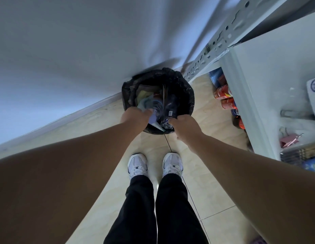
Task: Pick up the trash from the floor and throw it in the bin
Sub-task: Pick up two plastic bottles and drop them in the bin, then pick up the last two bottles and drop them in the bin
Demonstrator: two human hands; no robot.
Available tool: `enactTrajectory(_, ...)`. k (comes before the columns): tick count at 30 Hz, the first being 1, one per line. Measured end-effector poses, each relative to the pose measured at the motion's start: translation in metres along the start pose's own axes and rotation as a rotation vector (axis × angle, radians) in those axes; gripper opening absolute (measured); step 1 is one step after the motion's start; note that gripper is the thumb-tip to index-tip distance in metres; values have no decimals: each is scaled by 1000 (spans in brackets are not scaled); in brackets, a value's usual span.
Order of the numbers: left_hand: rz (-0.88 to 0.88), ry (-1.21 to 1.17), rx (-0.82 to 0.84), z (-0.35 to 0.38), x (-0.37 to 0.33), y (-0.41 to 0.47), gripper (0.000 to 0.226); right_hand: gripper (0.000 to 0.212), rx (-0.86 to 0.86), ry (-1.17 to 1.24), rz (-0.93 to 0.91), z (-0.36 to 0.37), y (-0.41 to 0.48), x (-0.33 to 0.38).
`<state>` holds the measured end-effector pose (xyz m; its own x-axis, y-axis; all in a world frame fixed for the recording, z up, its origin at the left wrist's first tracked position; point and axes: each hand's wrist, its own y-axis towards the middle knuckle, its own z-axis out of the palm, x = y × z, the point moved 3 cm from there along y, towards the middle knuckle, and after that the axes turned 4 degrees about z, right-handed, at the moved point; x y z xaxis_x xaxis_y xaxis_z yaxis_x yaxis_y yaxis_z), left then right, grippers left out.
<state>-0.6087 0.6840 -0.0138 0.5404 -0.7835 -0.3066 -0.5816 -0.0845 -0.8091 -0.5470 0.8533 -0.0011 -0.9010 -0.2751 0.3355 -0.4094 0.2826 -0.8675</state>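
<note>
A round bin point(186, 88) lined with a black bag stands against the white wall, straight ahead of my feet. Inside lie a clear plastic bottle point(157, 103), papers and wrappers. Both my hands reach over the bin's near rim. My left hand point(135, 115) is closed on a pale lilac piece of paper trash point(153, 119) over the bin's mouth. My right hand point(185, 124) pinches a dark, shiny wrapper point(166, 122) that hangs down into the bin. The fingertips of both hands are partly hidden by what they hold.
A white metal shelf unit point(241, 95) stands to the right, with red and blue cans point(223, 95) on its bottom level and small items on the upper shelf. Beige floor tiles lie beneath my white sneakers point(137, 166). The wall runs along the left.
</note>
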Motion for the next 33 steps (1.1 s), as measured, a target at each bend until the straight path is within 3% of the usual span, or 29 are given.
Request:
enactTrajectory(5, 67, 2, -25, -26, 32, -49, 35, 31, 28, -264, -122, -8, -39, 20)
enactTrajectory(8, 45, -5, -60, -43, 56, -76, 59, 53, 97, -436, -202, -4, -58, 40)
enactTrajectory(12, 10, -36, -107, -69, 92, -113, 67, 79, 179, -668, -294, 11, -89, 65)
enactTrajectory(16, -54, -138, -142, -91, 134, -161, 69, 61, 230, -847, -379, 38, -127, 84)
enactTrajectory(20, -147, -271, -208, -104, 192, -218, 69, 87, 291, -950, -400, 77, -171, 89)
enactTrajectory(26, -310, -498, -264, -83, 304, -313, 67, 81, 377, -1127, -448, 156, -240, 65)
enactTrajectory(33, -430, -748, -292, -10, 429, -429, 66, 90, 464, -1307, -504, 251, -329, -9)
